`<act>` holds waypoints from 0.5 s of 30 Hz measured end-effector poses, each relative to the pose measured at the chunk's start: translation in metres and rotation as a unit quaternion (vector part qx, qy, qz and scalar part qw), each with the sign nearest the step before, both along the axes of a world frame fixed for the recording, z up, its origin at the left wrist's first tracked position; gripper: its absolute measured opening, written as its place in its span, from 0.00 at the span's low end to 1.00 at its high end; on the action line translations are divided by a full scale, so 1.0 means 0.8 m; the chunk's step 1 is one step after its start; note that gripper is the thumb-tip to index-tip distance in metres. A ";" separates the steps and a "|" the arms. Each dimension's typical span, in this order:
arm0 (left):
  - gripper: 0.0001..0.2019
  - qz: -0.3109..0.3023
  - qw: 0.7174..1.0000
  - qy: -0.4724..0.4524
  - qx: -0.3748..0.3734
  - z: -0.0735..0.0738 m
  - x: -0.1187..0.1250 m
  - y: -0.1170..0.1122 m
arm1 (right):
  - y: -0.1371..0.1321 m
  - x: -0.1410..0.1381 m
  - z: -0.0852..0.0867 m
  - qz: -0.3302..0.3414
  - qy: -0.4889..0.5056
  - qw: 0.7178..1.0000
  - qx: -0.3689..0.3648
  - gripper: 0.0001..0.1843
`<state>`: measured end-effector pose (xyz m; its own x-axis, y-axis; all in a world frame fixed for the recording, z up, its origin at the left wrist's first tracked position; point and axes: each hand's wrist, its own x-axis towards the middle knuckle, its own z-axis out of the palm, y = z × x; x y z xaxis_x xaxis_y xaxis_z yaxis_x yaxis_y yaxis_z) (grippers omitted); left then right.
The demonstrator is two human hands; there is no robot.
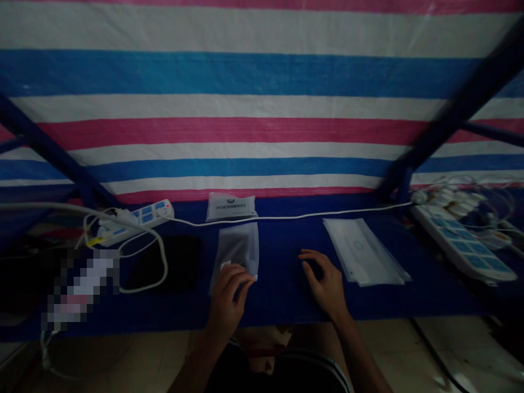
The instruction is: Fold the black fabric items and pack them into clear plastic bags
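Two bare hands rest over a dark blue table covering (282,297), and we see them from above. The left hand (227,303) is narrowly closed, its fingertips (245,278) pinching the lower edge of a frosted plastic bag (237,254), which lies tilted on the covering at the middle of the table. A small white patch shows near those fingers, too small for us to identify. The right hand (325,284) sits just to the side, palm down and holding nothing, with its fingers loosely curved and a little spread. Beyond the bag lies a silvery pouch printed ROCKBROS (230,207), just past a thin white cable (286,217). To the right is a stack of clear sleeves (362,251), then a white power strip with blue switches (462,243), crowded with plugs and wires. To the left, a second power strip (135,221) sits beside a black rectangular object (164,262), which is too dark to name, and a pixelated patch (77,286) hides whatever is there. Behind everything hangs a striped tarp (245,71) — pink, white and blue — crossed by blue metal bars (450,103).
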<state>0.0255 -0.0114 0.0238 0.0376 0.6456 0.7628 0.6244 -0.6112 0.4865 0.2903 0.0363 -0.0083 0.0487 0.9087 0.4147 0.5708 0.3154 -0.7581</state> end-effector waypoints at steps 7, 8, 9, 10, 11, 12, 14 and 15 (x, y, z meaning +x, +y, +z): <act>0.06 -0.059 0.992 0.008 -0.113 -0.025 0.006 -0.006 | -0.018 -0.032 0.007 0.057 -0.032 0.997 -0.040 0.10; 0.07 -0.068 0.990 0.009 -0.123 -0.026 0.007 -0.007 | -0.025 -0.041 0.010 0.075 -0.031 0.995 -0.056 0.10; 0.07 -0.076 0.989 0.008 -0.129 -0.027 0.007 -0.007 | -0.033 -0.051 0.013 0.101 -0.036 0.992 -0.073 0.11; 0.08 -0.085 0.987 0.004 -0.134 -0.029 0.008 -0.007 | -0.040 -0.061 0.017 0.123 -0.044 0.988 -0.088 0.13; 0.08 -0.092 0.986 0.000 -0.138 -0.030 0.008 -0.007 | -0.046 -0.070 0.021 0.139 -0.048 0.984 -0.100 0.15; 0.09 -0.098 0.985 -0.005 -0.140 -0.031 0.009 -0.007 | -0.050 -0.078 0.024 0.155 -0.048 0.980 -0.112 0.15; 0.09 -0.106 0.984 -0.012 -0.139 -0.032 0.009 -0.008 | -0.055 -0.090 0.027 0.173 -0.041 0.976 -0.128 0.15; 0.09 -0.109 0.984 -0.014 -0.137 -0.031 0.009 -0.009 | -0.055 -0.094 0.027 0.174 -0.037 0.975 -0.133 0.16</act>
<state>0.0324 -0.0182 -0.0013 0.1799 0.8063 0.5635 0.4774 -0.5724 0.6666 0.2153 -0.0076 0.0135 -0.3034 0.9405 0.1532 0.5209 0.2983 -0.7998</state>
